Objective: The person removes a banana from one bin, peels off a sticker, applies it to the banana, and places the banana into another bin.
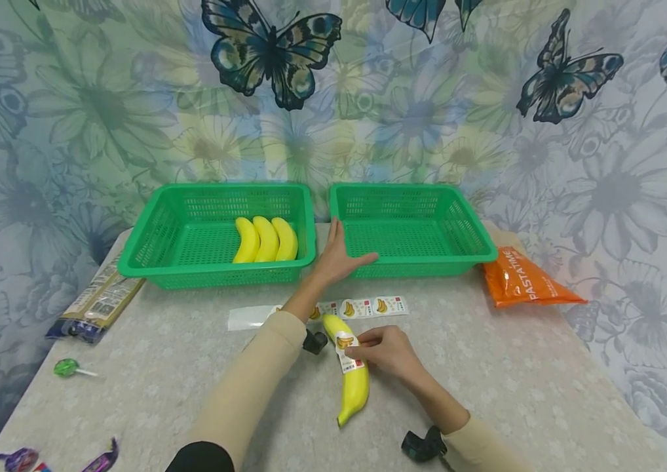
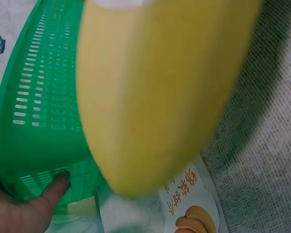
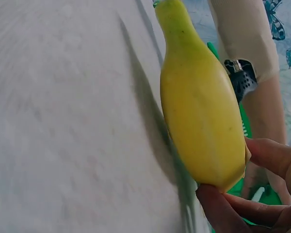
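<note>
My right hand (image 1: 391, 354) pinches a yellow banana (image 1: 355, 393) between thumb and fingers at its labelled side. A white sticker (image 1: 346, 351) printed with bananas lies along the fruit's upper face. In the right wrist view, the fingertips (image 3: 216, 206) grip the far end of the banana, its stem end pointing away. My left hand (image 1: 338, 257) reaches forward over the front left corner of the right green basket (image 1: 422, 269), fingers straight and thumb spread. Behind the banana lies a strip of banana stickers (image 1: 390, 306), partly covered by the left forearm.
Three bananas (image 1: 266, 239) lie in the left green basket (image 1: 209, 278). An orange pasta bag (image 1: 525, 282) rests at the right, a clear-and-blue packet (image 1: 97, 305) at the left. A green lollipop (image 1: 66, 368) and several wrapped sweets lie along the left side. Behind the table hangs a butterfly-patterned cloth.
</note>
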Available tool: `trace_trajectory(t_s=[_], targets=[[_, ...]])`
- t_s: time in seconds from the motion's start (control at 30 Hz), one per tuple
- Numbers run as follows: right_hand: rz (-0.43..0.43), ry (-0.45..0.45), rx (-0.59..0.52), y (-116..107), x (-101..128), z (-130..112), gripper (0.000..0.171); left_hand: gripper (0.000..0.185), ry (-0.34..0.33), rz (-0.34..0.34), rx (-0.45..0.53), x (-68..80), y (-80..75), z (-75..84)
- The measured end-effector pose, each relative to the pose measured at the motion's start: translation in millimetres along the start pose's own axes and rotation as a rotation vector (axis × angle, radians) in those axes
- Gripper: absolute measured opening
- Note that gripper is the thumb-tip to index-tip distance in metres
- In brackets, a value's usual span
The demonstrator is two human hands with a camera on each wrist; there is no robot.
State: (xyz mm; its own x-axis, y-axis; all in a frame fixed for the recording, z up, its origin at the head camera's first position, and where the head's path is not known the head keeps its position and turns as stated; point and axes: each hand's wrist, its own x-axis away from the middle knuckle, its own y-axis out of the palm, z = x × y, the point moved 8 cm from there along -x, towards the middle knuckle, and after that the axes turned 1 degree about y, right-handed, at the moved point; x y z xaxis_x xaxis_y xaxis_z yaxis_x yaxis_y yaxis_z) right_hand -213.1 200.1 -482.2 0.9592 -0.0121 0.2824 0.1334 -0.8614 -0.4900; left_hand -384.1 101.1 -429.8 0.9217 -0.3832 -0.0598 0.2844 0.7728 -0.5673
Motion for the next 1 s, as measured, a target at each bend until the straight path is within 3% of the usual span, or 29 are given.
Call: trace_trajectory(t_s=[0.17,0.33,0.63,1.0], targets=[[0.032,0.031,-0.05,-21.1,1.8,-0.7,0.046,0.118,-0.013,0.014,0.015,1.9,-0.9,-0.6],[0.046,0.053,-0.006,-49.7,4.7,-6.5,0.047,0.118,-0.021,0.019,0.067,4.0,0.6,-1.3],[-0.064,0.025,0.091,-99.9,2.8,-36.6,0.058,0.119,-0.023,0.017,0.089,3.7,5.4,-3.4],[-0.138,0.03,0.267,-164.8,-27.3,-78.2,0.067,0.121,-0.012,0.04,0.075,4.0,4.5,-2.5]])
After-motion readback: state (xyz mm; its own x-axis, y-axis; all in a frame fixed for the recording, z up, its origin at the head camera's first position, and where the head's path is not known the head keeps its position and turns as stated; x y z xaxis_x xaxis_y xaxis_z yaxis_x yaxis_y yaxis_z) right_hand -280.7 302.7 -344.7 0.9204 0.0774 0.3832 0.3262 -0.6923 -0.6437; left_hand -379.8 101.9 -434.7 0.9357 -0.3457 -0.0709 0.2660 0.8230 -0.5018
